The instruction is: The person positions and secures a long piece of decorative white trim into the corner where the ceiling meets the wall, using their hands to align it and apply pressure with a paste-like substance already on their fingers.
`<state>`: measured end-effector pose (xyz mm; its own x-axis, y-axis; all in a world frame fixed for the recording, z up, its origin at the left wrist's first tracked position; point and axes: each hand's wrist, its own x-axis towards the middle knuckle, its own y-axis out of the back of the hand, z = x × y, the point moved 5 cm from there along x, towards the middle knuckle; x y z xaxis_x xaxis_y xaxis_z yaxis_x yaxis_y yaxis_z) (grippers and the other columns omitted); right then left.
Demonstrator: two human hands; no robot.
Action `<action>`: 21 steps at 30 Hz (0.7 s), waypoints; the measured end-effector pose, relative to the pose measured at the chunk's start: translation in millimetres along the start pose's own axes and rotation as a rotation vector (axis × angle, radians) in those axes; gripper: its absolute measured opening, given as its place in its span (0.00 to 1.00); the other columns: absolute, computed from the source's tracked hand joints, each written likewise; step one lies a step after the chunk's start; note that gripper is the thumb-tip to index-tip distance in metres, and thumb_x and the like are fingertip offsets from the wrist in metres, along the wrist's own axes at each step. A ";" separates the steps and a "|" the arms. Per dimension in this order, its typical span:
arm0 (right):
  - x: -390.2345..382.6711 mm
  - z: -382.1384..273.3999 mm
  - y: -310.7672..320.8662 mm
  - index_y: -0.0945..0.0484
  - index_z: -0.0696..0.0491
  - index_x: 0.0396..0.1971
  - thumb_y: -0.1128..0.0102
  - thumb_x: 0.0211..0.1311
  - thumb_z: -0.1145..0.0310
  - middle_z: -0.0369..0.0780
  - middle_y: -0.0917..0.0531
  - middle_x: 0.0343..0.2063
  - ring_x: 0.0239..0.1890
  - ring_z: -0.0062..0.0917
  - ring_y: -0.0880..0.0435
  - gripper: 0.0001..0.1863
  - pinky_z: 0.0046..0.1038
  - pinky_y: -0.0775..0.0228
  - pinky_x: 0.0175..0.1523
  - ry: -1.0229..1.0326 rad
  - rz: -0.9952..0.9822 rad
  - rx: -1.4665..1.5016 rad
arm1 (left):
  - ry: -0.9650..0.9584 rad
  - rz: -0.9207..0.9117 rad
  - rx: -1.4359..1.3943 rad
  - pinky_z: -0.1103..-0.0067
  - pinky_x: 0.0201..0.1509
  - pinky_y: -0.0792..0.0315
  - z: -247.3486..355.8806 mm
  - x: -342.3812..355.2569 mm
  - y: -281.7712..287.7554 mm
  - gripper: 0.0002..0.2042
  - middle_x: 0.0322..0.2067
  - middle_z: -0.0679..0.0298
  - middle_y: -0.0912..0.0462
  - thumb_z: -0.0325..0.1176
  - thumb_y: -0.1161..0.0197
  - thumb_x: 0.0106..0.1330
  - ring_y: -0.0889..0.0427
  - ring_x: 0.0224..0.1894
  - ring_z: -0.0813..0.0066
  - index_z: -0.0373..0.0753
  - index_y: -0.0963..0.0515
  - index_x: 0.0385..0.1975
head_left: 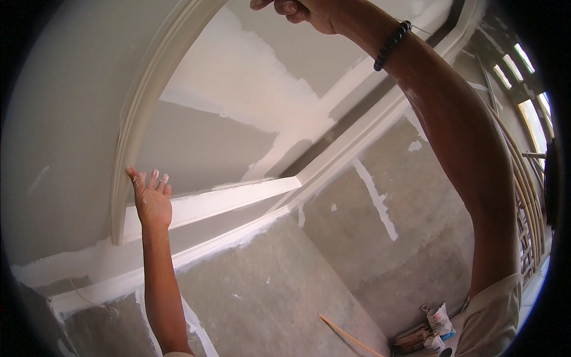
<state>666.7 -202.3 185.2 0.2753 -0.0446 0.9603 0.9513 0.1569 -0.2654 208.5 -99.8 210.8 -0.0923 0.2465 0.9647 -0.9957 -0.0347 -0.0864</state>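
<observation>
A long pale grooved moulding (pixel 148 89) runs up the left side of the ceiling recess. My left hand (pixel 153 199) is open at its lower part, palm showing, fingers spread and dusted white, thumb tip against the moulding. My right hand (pixel 306 13), with a dark bead bracelet on its wrist, is raised at the top edge, right of the moulding. Its fingers are curled and partly cut off, so anything in them is hidden. Grey ceiling board (pixel 208 134) with white patches of filler lies inside the recess.
A white ledge (pixel 238 203) borders the recess above grey walls (pixel 386 268) streaked white. Bags and buckets (pixel 439 318) sit in the lower corner near a long thin wooden strip (pixel 348 338). Curved poles (pixel 523 196) and a framework stand at the right, below bright openings (pixel 529 119).
</observation>
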 end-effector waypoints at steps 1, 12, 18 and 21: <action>-3.8 1.3 -4.9 0.38 0.65 0.67 0.55 0.70 0.76 0.42 0.20 0.30 0.20 0.17 0.36 0.26 0.24 0.42 0.23 0.007 -0.008 -0.007 | 0.001 -0.008 -0.001 0.63 0.80 0.61 0.4 -0.8 -1.3 0.58 0.78 0.48 0.57 0.77 0.48 0.63 0.54 0.80 0.47 0.40 0.64 0.79; -32.4 20.7 -57.7 0.56 0.62 0.77 0.53 0.69 0.77 0.45 0.19 0.34 0.20 0.16 0.34 0.39 0.21 0.38 0.23 0.043 -0.063 0.039 | -0.033 -0.013 0.044 0.62 0.80 0.63 3.1 -2.0 -4.3 0.59 0.78 0.46 0.59 0.78 0.48 0.61 0.56 0.80 0.45 0.44 0.67 0.80; -41.4 27.2 -77.6 0.55 0.63 0.77 0.52 0.69 0.76 0.47 0.19 0.36 0.20 0.15 0.34 0.39 0.18 0.39 0.21 0.055 -0.090 0.105 | -0.039 -0.058 0.074 0.63 0.82 0.63 6.8 -6.5 -7.5 0.63 0.78 0.45 0.61 0.78 0.45 0.59 0.59 0.80 0.47 0.35 0.65 0.78; -41.9 33.0 -90.5 0.54 0.64 0.76 0.52 0.69 0.76 0.47 0.19 0.36 0.20 0.14 0.35 0.38 0.18 0.39 0.21 0.003 -0.107 0.124 | -0.049 -0.076 0.104 0.63 0.82 0.63 7.9 -8.0 -9.3 0.63 0.78 0.45 0.60 0.78 0.44 0.58 0.58 0.80 0.47 0.35 0.65 0.78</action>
<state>564.5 -182.0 171.8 0.1738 -0.0707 0.9822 0.9509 0.2714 -0.1487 218.6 -109.1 205.8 -0.0139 0.2047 0.9787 -0.9928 -0.1189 0.0108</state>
